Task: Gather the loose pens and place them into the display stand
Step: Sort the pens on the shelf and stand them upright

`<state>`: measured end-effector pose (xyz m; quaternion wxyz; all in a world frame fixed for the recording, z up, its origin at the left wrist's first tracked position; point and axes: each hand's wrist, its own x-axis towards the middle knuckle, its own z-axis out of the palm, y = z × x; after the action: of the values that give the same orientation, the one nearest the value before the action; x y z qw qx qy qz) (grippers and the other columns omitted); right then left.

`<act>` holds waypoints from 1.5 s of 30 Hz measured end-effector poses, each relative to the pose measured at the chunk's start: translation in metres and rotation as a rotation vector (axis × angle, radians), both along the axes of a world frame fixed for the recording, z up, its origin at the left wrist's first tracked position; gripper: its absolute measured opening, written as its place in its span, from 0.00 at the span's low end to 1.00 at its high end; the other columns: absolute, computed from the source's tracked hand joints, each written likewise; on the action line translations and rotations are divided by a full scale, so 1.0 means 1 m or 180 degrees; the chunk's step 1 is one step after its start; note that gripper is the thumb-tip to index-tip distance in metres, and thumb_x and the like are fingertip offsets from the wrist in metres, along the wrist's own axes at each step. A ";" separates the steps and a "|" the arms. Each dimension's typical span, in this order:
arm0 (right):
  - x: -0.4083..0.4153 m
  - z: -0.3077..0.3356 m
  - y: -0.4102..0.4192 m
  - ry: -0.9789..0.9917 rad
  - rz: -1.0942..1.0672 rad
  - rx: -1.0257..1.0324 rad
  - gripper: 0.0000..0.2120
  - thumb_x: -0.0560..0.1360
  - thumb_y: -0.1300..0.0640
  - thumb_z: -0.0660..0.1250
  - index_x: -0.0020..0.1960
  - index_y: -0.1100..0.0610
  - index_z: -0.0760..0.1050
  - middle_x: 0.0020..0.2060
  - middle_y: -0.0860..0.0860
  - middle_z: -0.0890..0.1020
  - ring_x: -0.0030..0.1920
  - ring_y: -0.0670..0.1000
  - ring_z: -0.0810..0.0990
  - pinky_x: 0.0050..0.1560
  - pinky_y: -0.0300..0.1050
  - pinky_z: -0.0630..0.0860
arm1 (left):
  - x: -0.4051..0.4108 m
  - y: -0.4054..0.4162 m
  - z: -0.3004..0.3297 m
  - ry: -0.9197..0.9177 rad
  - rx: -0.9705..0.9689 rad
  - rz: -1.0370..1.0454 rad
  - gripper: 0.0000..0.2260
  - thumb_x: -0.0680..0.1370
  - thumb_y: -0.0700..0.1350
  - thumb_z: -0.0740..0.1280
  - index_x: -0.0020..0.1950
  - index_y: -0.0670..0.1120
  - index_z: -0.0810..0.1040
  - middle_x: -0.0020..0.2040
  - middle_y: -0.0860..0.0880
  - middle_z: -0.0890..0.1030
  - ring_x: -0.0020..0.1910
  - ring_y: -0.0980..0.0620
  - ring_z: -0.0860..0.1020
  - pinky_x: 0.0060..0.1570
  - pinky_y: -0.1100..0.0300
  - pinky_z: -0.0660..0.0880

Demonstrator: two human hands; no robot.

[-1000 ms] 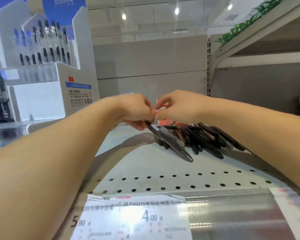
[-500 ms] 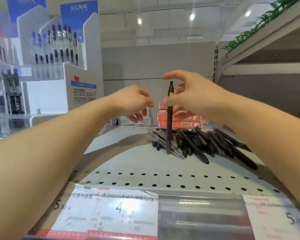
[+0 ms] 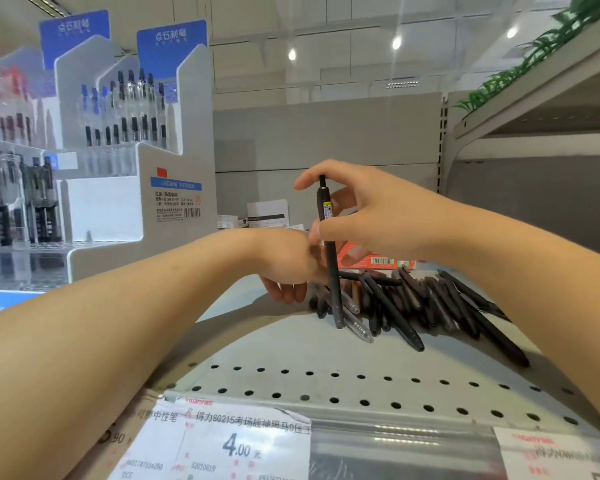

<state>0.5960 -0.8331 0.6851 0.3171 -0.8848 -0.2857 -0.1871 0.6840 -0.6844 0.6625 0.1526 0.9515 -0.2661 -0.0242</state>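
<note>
A black pen point(image 3: 330, 258) is held upright by the right hand point(image 3: 371, 216) – thumb and fingers pinching. Left hand point(image 3: 288, 263) – fingers loosely curled, nothing held, beside the pen pile point(image 3: 423, 303).

On the perforated shelf point(image 3: 291, 355), the heap of loose pens point(image 3: 413, 303) lies right of the display stand point(image 3: 174, 188), boxes point(image 3: 378, 259) behind the heap, price labels point(image 3: 222, 445) along the shelf's front edge.

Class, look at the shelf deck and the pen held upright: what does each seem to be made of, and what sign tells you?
Shelf deck: probably painted sheet metal, pale matte grey, with punched rows of round holes. Held pen in the right hand: likely matte black plastic, dull, with a small printed label.
</note>
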 end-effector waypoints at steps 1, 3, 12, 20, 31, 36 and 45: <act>0.000 0.000 0.000 0.0013 0.0023 0.0004 0.22 0.77 0.61 0.71 0.65 0.43 0.72 0.50 0.61 0.83 0.42 0.56 0.86 0.40 0.50 0.85 | 0.001 0.000 0.001 -0.0119 -0.0097 0.0054 0.10 0.81 0.51 0.65 0.51 0.47 0.82 0.38 0.48 0.83 0.30 0.55 0.81 0.32 0.62 0.79; 0.001 0.001 -0.001 0.0046 0.0065 0.0044 0.22 0.78 0.61 0.70 0.66 0.43 0.72 0.49 0.59 0.84 0.40 0.53 0.86 0.39 0.47 0.85 | 0.003 0.002 0.005 -0.0281 -0.0439 0.0133 0.07 0.80 0.49 0.65 0.48 0.50 0.82 0.39 0.49 0.84 0.31 0.57 0.82 0.32 0.63 0.78; 0.004 0.002 -0.002 0.0242 0.0158 0.0355 0.19 0.79 0.63 0.68 0.63 0.43 0.75 0.46 0.56 0.85 0.35 0.52 0.86 0.38 0.48 0.84 | -0.006 0.014 0.027 -0.0380 -0.1964 -0.0212 0.17 0.74 0.37 0.65 0.58 0.55 0.75 0.41 0.47 0.86 0.37 0.54 0.84 0.34 0.62 0.79; 0.005 0.002 -0.004 -0.0114 -0.0121 0.0247 0.21 0.76 0.59 0.73 0.64 0.41 0.76 0.46 0.50 0.82 0.40 0.50 0.87 0.40 0.50 0.85 | -0.022 0.030 0.038 -0.0520 -0.2043 -0.1138 0.22 0.69 0.41 0.71 0.62 0.51 0.73 0.46 0.42 0.86 0.43 0.49 0.85 0.47 0.50 0.82; 0.005 -0.001 0.000 -0.0306 -0.0339 0.0215 0.23 0.70 0.57 0.77 0.62 0.42 0.75 0.49 0.46 0.82 0.33 0.43 0.85 0.31 0.36 0.81 | -0.017 0.038 0.042 0.0529 -0.2443 -0.1488 0.21 0.73 0.37 0.69 0.66 0.47 0.73 0.42 0.42 0.85 0.41 0.46 0.85 0.45 0.55 0.82; 0.007 -0.003 0.006 -0.0395 -0.0265 0.0148 0.14 0.72 0.59 0.72 0.53 0.45 0.76 0.41 0.47 0.81 0.31 0.44 0.82 0.31 0.42 0.82 | 0.009 0.034 0.025 0.0142 -0.2145 -0.0448 0.13 0.78 0.35 0.62 0.61 0.45 0.77 0.48 0.43 0.86 0.47 0.43 0.85 0.44 0.55 0.83; 0.013 -0.005 0.006 -0.0409 -0.0293 -0.0094 0.22 0.74 0.56 0.71 0.65 0.42 0.72 0.37 0.42 0.77 0.41 0.45 0.82 0.47 0.47 0.82 | 0.031 -0.002 -0.017 -0.1016 0.0689 -0.0424 0.06 0.83 0.39 0.60 0.52 0.40 0.76 0.49 0.43 0.74 0.46 0.49 0.69 0.53 0.63 0.68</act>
<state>0.6086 -0.8270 0.6804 0.2760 -0.8877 -0.2673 -0.2537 0.7153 -0.6862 0.6460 0.0034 0.9344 -0.3451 0.0884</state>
